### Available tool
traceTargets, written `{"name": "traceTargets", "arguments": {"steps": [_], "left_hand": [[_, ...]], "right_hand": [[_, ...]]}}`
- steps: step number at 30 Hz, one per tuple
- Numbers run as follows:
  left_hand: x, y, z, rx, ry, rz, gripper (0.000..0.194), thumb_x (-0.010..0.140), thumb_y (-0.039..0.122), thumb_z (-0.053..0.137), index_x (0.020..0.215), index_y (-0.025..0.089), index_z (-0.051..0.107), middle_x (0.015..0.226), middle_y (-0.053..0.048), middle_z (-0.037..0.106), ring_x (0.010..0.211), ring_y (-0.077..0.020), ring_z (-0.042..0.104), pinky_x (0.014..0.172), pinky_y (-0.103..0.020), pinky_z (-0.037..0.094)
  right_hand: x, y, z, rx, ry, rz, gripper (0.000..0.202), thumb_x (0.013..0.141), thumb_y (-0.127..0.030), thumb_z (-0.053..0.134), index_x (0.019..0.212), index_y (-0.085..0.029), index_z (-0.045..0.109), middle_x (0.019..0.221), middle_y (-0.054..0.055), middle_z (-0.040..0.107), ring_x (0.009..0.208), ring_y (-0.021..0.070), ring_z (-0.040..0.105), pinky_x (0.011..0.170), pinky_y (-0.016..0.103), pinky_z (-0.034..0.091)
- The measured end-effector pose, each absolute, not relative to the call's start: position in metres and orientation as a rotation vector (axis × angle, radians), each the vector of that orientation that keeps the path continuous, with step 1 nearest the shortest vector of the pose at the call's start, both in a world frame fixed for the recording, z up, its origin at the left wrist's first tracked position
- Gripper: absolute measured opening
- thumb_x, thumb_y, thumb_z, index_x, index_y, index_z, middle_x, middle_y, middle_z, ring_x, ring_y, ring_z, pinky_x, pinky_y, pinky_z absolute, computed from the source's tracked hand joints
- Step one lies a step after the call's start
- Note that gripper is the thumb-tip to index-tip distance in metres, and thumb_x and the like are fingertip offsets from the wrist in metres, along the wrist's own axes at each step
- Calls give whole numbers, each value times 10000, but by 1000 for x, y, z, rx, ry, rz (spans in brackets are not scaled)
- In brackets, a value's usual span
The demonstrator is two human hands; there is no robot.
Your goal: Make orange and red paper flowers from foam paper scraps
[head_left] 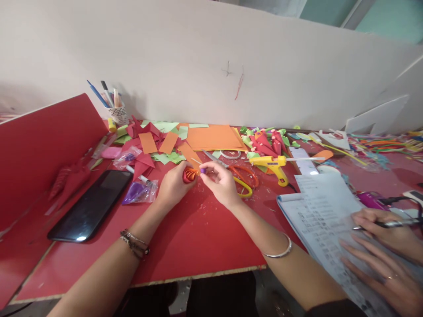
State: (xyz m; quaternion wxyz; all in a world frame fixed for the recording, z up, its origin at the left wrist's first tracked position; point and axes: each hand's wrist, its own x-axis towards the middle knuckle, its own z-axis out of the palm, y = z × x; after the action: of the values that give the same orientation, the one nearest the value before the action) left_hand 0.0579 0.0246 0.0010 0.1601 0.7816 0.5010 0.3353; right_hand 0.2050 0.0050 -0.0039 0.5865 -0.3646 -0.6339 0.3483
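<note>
Over the red table, my left hand [175, 187] is closed around a small pleated piece of orange and red paper [190, 174]. My right hand [222, 182] pinches a tiny purple piece [202, 170] close to the open end of that paper; its exact kind is too small to tell. Just behind my right hand lie scissors [243, 181] with orange and yellow handles. A purple item in a clear plastic bag [140, 192] sits left of my left hand, near red folded paper shapes [144, 164].
A black phone [90, 206] lies at left. Orange paper sheets [213, 137] and a yellow glue gun [273, 166] lie beyond my hands. At right, another person's hand [388, 226] holds a pen over a notebook [317, 211]. A pen cup [118, 114] stands by the wall.
</note>
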Motion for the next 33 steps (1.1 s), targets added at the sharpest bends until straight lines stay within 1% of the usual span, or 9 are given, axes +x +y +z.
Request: {"name": "traceTargets", "arguments": {"steps": [3, 8, 14, 20, 27, 33], "left_hand": [[57, 25, 1, 2238, 1460, 936, 188, 706, 277, 560, 856, 213, 466, 749, -2, 574, 661, -151, 538, 592, -243, 403], [57, 24, 1, 2261, 1497, 938, 170, 719, 266, 547, 854, 213, 459, 762, -9, 576, 668, -154, 541, 595, -250, 405], [56, 23, 2, 2264, 1496, 910, 176, 710, 242, 550, 857, 211, 459, 759, -4, 573, 664, -154, 538, 587, -249, 401], [57, 24, 1, 2266, 1397, 959, 175, 704, 231, 554, 847, 195, 460, 747, -4, 563, 662, -147, 525, 592, -239, 392], [59, 24, 2, 2293, 1335, 992, 176, 693, 192, 532, 852, 190, 459, 747, -3, 555, 644, -143, 521, 566, -233, 382], [58, 26, -2, 2330, 1312, 1066, 236, 699, 177, 547, 908, 188, 439, 802, -18, 551, 693, -148, 518, 605, -246, 400]], "right_hand": [[205, 5, -4, -844, -1469, 815, 152, 758, -209, 522, 904, -218, 565, 927, 25, 553, 843, 126, 560, 767, 273, 498], [205, 4, -3, -862, -1451, 822, 143, 777, -256, 510, 898, -213, 573, 916, 28, 598, 846, 135, 582, 780, 294, 506], [204, 3, -2, -873, -1470, 814, 154, 768, -260, 537, 905, -210, 585, 919, 31, 616, 856, 140, 589, 799, 306, 495], [205, 5, -4, -847, -1452, 842, 146, 759, -262, 552, 890, -214, 597, 905, 30, 612, 837, 141, 591, 786, 308, 503], [205, 6, -6, -854, -1444, 905, 153, 759, -280, 553, 892, -225, 605, 927, 26, 617, 872, 149, 591, 799, 311, 500], [205, 6, -5, -832, -1418, 838, 246, 786, -269, 525, 1030, -254, 558, 988, 33, 572, 891, 140, 574, 806, 308, 495]]}}
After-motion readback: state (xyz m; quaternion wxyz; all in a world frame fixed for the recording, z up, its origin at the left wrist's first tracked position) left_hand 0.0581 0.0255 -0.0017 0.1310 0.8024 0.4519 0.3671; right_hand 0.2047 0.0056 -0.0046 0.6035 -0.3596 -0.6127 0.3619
